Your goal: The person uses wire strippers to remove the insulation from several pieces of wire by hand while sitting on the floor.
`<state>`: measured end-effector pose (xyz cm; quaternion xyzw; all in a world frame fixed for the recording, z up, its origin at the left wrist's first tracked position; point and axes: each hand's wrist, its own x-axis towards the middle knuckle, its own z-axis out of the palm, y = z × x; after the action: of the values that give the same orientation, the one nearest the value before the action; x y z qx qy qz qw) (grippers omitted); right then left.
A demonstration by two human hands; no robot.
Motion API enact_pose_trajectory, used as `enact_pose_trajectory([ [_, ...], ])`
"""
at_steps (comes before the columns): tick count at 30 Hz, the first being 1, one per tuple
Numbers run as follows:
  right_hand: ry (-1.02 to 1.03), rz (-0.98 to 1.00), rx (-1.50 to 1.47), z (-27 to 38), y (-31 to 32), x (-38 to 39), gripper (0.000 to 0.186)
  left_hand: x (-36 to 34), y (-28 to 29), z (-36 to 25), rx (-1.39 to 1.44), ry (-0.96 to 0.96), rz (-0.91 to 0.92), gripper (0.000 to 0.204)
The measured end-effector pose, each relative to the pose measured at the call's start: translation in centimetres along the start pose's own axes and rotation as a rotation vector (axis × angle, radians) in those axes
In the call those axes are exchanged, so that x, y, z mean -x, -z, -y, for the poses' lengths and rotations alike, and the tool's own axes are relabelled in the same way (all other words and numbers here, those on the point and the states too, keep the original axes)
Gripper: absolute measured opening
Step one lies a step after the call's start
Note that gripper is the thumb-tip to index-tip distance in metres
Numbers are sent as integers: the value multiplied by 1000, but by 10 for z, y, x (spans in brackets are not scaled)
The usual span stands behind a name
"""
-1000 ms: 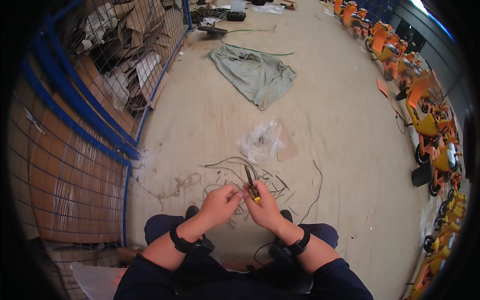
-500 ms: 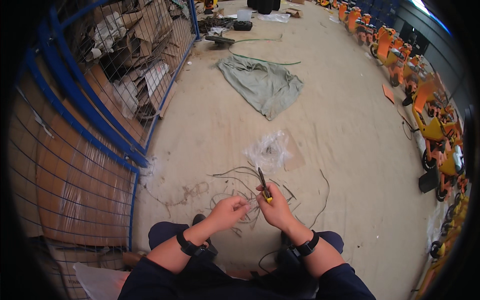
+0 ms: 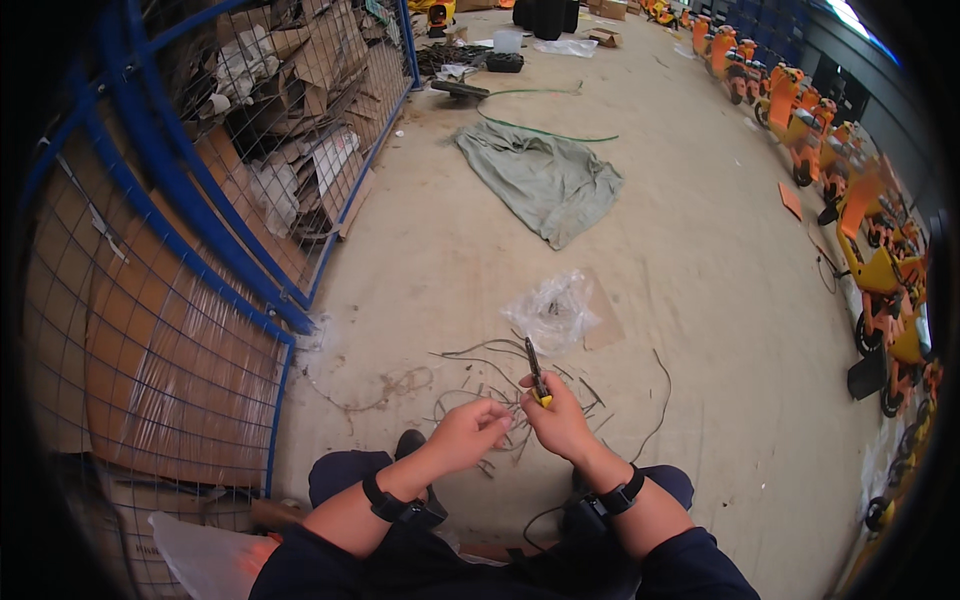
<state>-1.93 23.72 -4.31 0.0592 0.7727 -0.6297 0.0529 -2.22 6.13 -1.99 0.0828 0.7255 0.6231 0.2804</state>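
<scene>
Right hand (image 3: 560,422) gripping a yellow-and-dark tool (image 3: 535,368), dark end pointing forward, above thin strips (image 3: 592,390) scattered on the floor (image 3: 720,330). Left hand (image 3: 466,436) near it, fingers curled; cannot tell whether they pinch anything.

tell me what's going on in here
The person's right hand grips a dark, narrow tool with yellow at its lower end, pointing away from the body. The left hand, curled, is close beside it; whether it pinches anything is too small to tell. Around the hands, thin strips lie scattered on the floor, with crumpled clear plastic just beyond and a grey-green cloth farther off.
</scene>
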Motion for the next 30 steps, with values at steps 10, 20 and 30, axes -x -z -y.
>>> enact_pose_trajectory([
  [10, -55, 1, -27, -1, 3, 4, 23, 6, 12, -1, -67, 109, -8, 21],
  [20, -132, -8, -113, 0, 15, 4, 21, -1, 13, 17, -129, 32, 3, 19],
  [30, -153, -117, -253, 7, 40, -4, 20, -5, 26, 24, -239, 67, 26, 13],
])
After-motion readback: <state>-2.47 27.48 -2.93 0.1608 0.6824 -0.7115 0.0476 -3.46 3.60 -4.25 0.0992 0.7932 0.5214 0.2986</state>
